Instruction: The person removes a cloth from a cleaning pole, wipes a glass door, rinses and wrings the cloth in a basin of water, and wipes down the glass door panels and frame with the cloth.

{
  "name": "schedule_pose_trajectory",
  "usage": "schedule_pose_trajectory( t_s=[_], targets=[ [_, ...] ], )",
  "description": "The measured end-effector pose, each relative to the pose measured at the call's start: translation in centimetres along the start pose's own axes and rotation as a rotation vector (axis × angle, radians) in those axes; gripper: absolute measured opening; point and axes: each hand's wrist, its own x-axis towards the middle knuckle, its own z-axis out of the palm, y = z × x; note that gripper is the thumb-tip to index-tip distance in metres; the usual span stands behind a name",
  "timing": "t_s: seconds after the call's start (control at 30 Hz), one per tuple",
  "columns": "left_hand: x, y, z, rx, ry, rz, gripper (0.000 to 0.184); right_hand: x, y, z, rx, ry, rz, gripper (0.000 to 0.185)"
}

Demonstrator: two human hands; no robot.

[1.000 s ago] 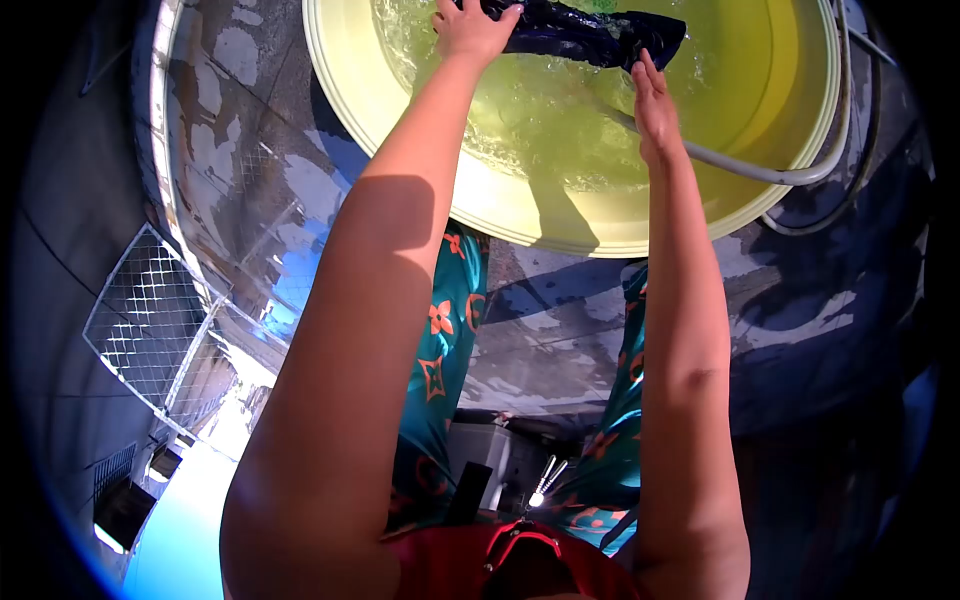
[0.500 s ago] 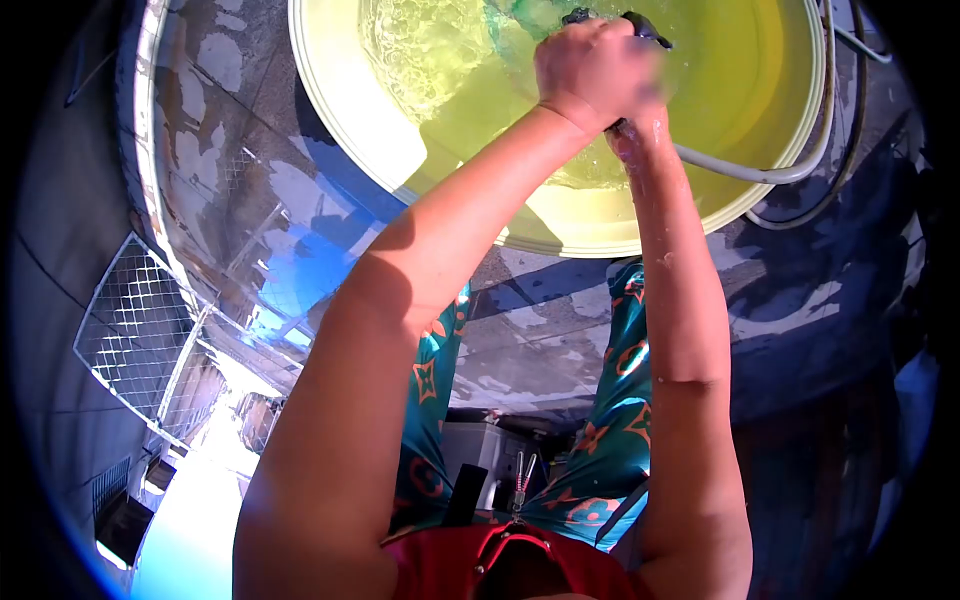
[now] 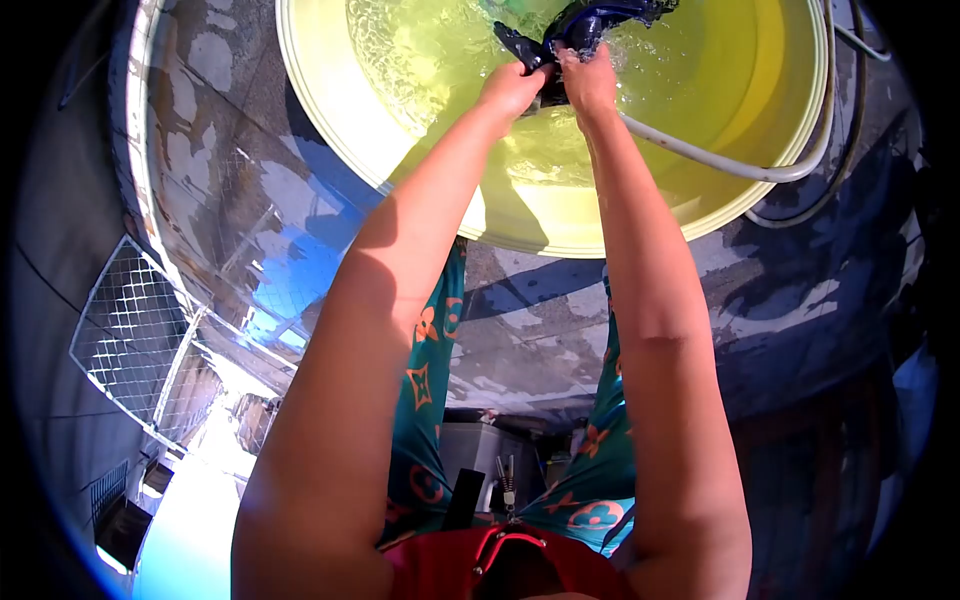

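A dark, wet piece of cloth (image 3: pixel 575 25) lies partly in the water of a yellow round tub (image 3: pixel 548 236). My left hand (image 3: pixel 512 92) is closed on the cloth's near left part. Close beside it on the right, my right hand (image 3: pixel 590 82) grips the cloth too, with water splashing around the fingers. One end of the cloth spreads toward the upper right, and another sticks out to the upper left. What kind of garment or cloth it is, I cannot tell.
A pale hose (image 3: pixel 700 155) runs over the tub's right side into the water. Wet, patchy concrete (image 3: pixel 530 340) surrounds the tub. A wire mesh panel (image 3: pixel 135 325) stands at the left. A grey box (image 3: pixel 478 455) sits between my legs.
My hands have come apart from being clasped together around the dark cloth and moved left. The cloth, earlier mostly hidden in them, is now spread out in the water.
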Motion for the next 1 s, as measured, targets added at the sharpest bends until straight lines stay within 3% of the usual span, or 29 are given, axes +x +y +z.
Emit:
schedule_pose_trajectory(
  t_s=[0.03,0.07,0.1,0.13,0.2,0.27,0.4,0.57,0.63,0.7,0.8,0.83,0.9,0.97,1.0],
  targets=[
    [-0.1,-0.7,0.3,-0.088,-0.093,-0.048,0.043,-0.3,0.5,-0.6,-0.14,-0.07,0.04,0.053],
    [-0.2,-1.5,0.2,-0.109,0.0,-0.125,0.037,-0.4,0.8,-1.2,-0.281,-0.142,0.078,0.046],
    [-0.8,-1.1,-0.3,-0.185,0.067,-0.127,0.034,-0.4,2.0,-1.4,-0.388,-0.072,0.044,0.033],
    [-1.4,-0.6,-1.0,-0.259,0.131,-0.127,0.031,-0.5,1.6,-2.3,-0.273,-0.162,0.202,0.033],
    [-1.8,0.4,-2.2,-0.523,0.245,-0.099,0.027,-0.6,1.5,-3.1,-0.217,-0.099,0.159,0.033],
    [-2.0,0.7,-3.0,-0.648,0.205,0.037,0.019,-1.1,3.5,-2.5,-0.334,0.192,-0.232,0.033],
    [-3.2,4.0,-3.8,-0.685,0.268,0.262,0.018,-3.7,-3.6,-5.1,-0.012,0.229,-0.266,0.03],
    [-5.2,8.5,-8.0,-0.786,0.545,0.34,0.032,-5.9,-9.0,-9.3,0.333,0.276,-0.285,0.03],
    [-5.8,8.7,-10.1,-0.755,0.623,0.35,0.036,-5.6,-8.6,-11.0,0.359,0.313,-0.404,0.034],
    [-6.5,8.6,-9.7,-0.789,0.606,0.261,0.034,-6.2,-8.5,-11.1,0.575,0.32,-0.355,0.028],
    [-5.5,7.3,-9.4,-0.863,0.719,-0.052,0.031,-4.9,-7.1,-10.6,0.621,0.222,-0.078,0.026],
    [-4.9,6.7,-9.2,-0.754,0.764,-0.078,0.034,-3.2,-4.8,-10.3,0.446,0.157,0.051,0.042],
    [-2.8,4.1,-7.8,-0.534,0.844,-0.131,0.046,-1.8,-3.2,-8.8,-0.226,0.272,0.067,0.056],
    [-1.9,4.5,-5.7,-0.046,0.805,-0.076,0.096,-0.8,-2.5,-6.4,-0.32,0.338,-0.222,0.067],
    [-1.8,4.8,-4.2,0.145,0.806,0.088,0.105,-0.8,-3.4,-5.0,-0.361,0.362,-0.391,0.069]
  ],
)
